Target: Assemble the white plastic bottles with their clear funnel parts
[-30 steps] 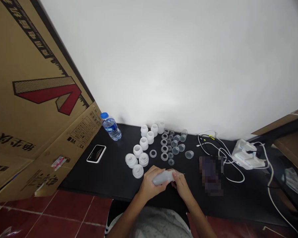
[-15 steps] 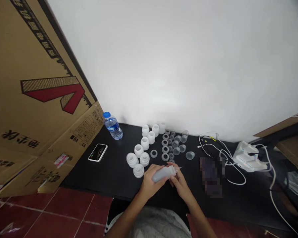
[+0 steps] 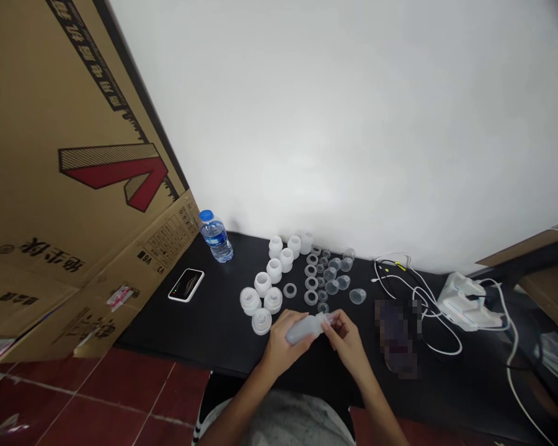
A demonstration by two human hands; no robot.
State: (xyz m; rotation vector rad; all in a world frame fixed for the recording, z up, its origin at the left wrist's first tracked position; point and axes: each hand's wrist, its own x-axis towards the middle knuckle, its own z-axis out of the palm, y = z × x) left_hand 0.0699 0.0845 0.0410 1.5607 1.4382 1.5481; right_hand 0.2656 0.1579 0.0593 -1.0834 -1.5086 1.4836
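Note:
My left hand (image 3: 283, 342) is wrapped round a translucent squeeze bottle (image 3: 302, 328), tilted with its neck toward the right. At that neck, the fingers of my right hand (image 3: 345, 337) pinch a small clear nozzle piece, which they partly hide. Several white round bottle parts (image 3: 262, 284) stand just beyond my left hand on the black table (image 3: 204, 325). Flat grey rings (image 3: 310, 283) lie in a column ahead of my hands, with smaller clear rings (image 3: 323, 307) beside them. Several clear cone-shaped caps (image 3: 357, 296) lie to their right.
A water bottle (image 3: 217, 240) and a white-edged phone-like device (image 3: 186, 285) are at the left, by a large cardboard box (image 3: 121, 248). A blurred dark object (image 3: 397, 337), white cables (image 3: 439, 344) and a white charging dock (image 3: 469, 303) occupy the right. A white wall rises behind.
My right hand has shifted slightly right and its fingers now close round the nozzle end. My left hand keeps its hold on the bottle. The camera view has shifted a little.

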